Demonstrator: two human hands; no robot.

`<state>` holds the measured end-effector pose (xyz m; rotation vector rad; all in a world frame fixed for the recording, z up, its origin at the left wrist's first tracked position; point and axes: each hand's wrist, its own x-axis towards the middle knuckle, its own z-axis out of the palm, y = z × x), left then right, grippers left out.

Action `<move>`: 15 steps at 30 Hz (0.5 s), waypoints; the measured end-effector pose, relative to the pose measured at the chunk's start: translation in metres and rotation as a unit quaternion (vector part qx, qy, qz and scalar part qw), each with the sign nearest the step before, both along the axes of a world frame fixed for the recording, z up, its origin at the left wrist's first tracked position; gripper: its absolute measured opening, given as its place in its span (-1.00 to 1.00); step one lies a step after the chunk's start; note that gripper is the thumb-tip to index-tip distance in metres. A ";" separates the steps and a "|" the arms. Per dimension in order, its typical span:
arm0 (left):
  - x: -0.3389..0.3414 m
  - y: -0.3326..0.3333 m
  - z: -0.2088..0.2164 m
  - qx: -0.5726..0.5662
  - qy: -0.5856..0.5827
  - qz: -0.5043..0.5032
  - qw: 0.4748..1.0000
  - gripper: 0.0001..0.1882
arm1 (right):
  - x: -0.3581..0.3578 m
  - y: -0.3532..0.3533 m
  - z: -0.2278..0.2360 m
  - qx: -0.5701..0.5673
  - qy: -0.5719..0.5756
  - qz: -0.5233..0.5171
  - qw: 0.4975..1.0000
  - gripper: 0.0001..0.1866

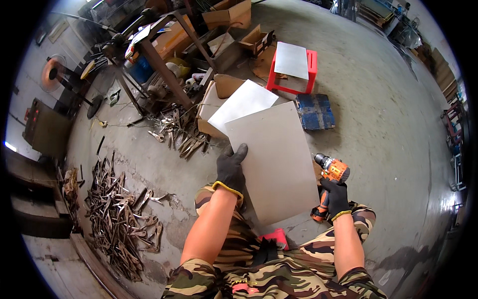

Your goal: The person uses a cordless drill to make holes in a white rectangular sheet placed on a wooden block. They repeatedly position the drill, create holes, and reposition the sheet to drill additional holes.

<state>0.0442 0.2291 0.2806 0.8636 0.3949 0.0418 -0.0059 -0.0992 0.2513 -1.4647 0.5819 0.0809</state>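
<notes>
Biggest first: the grey concrete floor spreads out below both grips. To the left of the left grip, and a bit nearer the body, there's a wide heap of worn, plier-like metal hand tools loose on the floor, probably sitting there so it's clear of the knees. Ahead of that grip is an open brown cardboard box. Well ahead of the right grip stands a red plastic stool with a thin pale rectangular sheet on top, I guess because it makes a handy flat perch.

Main thing here is the flat grey rectangular sheet, spread between the two grips above the lap. The left grip is clamped on its left edge, thumb on the upper face, other fingers mostly hidden. Pinching the edge seems to leave most of the face uncovered. Its far end overlaps a whiter rectangular sheet lying over the box; can't tell if they touch.

Past the far right corner is a blue taped block. Smallest: an orange-and-black cordless drill, right grip wrapped round its handle, chuck pointing forward and left, presumably held off to the side so it doesn't bump the sheet.
</notes>
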 end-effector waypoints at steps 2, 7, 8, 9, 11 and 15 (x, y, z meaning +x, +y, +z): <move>-0.001 0.000 -0.001 0.001 0.003 -0.006 1.000 -0.53 | 0.000 0.002 0.001 -0.001 0.003 -0.002 1.000 -0.89; -0.002 -0.001 0.003 -0.010 -0.006 -0.014 1.000 -0.52 | -0.001 0.004 0.007 0.005 -0.001 -0.002 1.000 -0.87; -0.001 0.000 0.002 -0.007 0.002 -0.017 1.000 -0.52 | -0.001 0.004 0.007 0.008 -0.005 -0.004 1.000 -0.87; -0.001 0.001 0.003 -0.004 0.010 -0.020 1.000 -0.52 | 0.000 0.005 0.008 0.011 -0.009 -0.005 1.000 -0.87; -0.001 -0.001 0.008 0.011 0.020 -0.012 1.000 -0.53 | 0.000 0.006 0.015 0.012 0.004 0.001 1.000 -0.86; -0.001 -0.004 0.010 0.010 -0.003 0.028 1.000 -0.73 | -0.001 0.008 0.021 0.025 0.020 0.003 0.999 -0.84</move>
